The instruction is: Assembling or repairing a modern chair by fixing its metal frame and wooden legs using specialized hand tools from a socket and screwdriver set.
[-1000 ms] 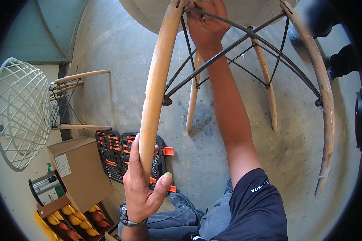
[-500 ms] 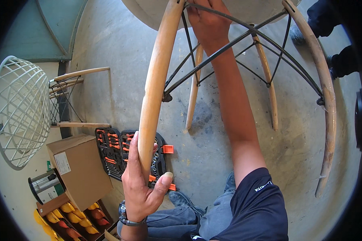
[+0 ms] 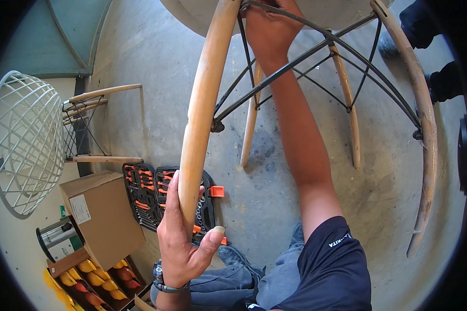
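A chair with pale wooden legs, black metal cross rods and a light seat (image 3: 327,14) is in front of me, its legs pointing toward me. My left hand (image 3: 184,243) holds the lower end of the near left wooden leg (image 3: 202,109), fingers wrapped behind it and thumb apart. Through the black rods (image 3: 290,65) reaches my right arm. At the top of that leg, close under the seat, my right hand (image 3: 272,31) has curled fingers. A rod and the picture's edge partly hide them, so what they grip cannot be made out.
An open tool case (image 3: 158,194) with orange-handled tools lies on the floor at left. Beside it are a cardboard box (image 3: 106,212) and a rack of yellow and red bins (image 3: 96,277). A white lattice chair (image 3: 26,140) lies tipped over. Another person's legs (image 3: 425,46) show far right.
My right hand has turned slightly and its fingers have curled in more. The chair's right-hand legs have shifted a little to the right. My left hand keeps its place on the leg.
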A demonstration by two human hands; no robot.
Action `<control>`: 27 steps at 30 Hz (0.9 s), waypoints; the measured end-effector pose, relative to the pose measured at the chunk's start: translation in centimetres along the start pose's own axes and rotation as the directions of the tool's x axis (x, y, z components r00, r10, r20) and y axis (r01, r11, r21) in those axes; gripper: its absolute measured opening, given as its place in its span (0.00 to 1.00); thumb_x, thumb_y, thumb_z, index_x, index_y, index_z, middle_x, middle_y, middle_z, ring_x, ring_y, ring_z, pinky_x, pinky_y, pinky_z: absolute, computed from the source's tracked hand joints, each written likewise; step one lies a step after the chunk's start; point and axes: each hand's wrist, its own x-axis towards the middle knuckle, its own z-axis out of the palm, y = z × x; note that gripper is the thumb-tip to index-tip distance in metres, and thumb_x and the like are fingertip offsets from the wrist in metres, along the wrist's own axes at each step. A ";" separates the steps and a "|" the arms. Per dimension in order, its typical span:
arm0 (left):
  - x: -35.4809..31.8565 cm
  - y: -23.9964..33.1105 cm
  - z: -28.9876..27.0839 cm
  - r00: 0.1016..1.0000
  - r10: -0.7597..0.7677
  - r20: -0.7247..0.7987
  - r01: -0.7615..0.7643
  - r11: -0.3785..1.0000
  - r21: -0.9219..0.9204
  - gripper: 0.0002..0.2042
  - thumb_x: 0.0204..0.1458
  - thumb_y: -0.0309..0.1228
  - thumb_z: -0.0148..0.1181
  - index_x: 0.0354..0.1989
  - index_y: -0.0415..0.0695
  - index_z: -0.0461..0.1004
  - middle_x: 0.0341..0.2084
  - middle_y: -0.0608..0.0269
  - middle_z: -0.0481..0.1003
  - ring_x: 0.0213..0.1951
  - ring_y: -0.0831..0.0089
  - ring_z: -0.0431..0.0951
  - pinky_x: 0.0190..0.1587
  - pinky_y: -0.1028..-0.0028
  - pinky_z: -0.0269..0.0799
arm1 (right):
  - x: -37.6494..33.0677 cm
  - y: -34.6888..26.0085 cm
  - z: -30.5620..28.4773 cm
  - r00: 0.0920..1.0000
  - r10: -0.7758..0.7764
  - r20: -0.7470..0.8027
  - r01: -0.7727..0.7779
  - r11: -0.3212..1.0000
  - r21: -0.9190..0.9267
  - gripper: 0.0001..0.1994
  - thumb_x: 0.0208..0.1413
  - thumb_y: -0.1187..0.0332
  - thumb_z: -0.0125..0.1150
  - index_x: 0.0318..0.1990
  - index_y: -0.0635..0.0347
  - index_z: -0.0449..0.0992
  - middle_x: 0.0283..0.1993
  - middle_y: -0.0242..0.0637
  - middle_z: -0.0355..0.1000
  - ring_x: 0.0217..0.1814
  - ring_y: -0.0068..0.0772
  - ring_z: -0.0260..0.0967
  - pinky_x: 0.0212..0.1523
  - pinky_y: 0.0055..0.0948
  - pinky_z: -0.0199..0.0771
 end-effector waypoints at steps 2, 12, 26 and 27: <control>0.0 0.0 0.0 1.000 0.009 0.001 -0.009 1.000 0.011 0.47 0.51 0.46 0.67 0.71 0.31 0.47 0.55 0.37 0.70 0.55 0.53 0.76 0.53 0.64 0.73 | 0.4 0.0 -0.3 0.982 -0.188 0.006 0.186 0.966 -0.182 0.06 0.48 0.78 0.67 0.27 0.63 0.73 0.24 0.41 0.67 0.23 0.38 0.69 0.24 0.35 0.68; 0.0 0.1 -0.1 1.000 -0.018 -0.001 0.018 1.000 0.006 0.48 0.50 0.47 0.67 0.71 0.32 0.47 0.54 0.37 0.71 0.54 0.54 0.77 0.49 0.67 0.75 | 0.4 0.6 0.0 0.999 -0.027 -0.017 0.027 0.999 0.027 0.07 0.49 0.77 0.68 0.27 0.64 0.74 0.22 0.40 0.66 0.21 0.38 0.68 0.22 0.35 0.66; 0.1 0.4 0.2 1.000 -0.021 -0.019 0.021 1.000 -0.014 0.47 0.50 0.46 0.67 0.71 0.32 0.47 0.55 0.37 0.70 0.55 0.54 0.76 0.55 0.65 0.71 | 1.1 1.3 0.0 0.908 -0.419 0.003 0.402 0.868 -0.292 0.10 0.49 0.77 0.68 0.24 0.60 0.70 0.21 0.40 0.64 0.21 0.41 0.64 0.21 0.37 0.62; 0.0 0.4 0.2 1.000 -0.021 -0.013 0.021 1.000 -0.008 0.47 0.50 0.45 0.67 0.71 0.32 0.47 0.56 0.37 0.70 0.55 0.54 0.76 0.56 0.64 0.71 | 1.4 1.4 -0.2 0.867 -0.496 0.048 0.477 0.800 -0.364 0.10 0.48 0.77 0.68 0.25 0.60 0.70 0.21 0.39 0.64 0.21 0.41 0.65 0.20 0.38 0.62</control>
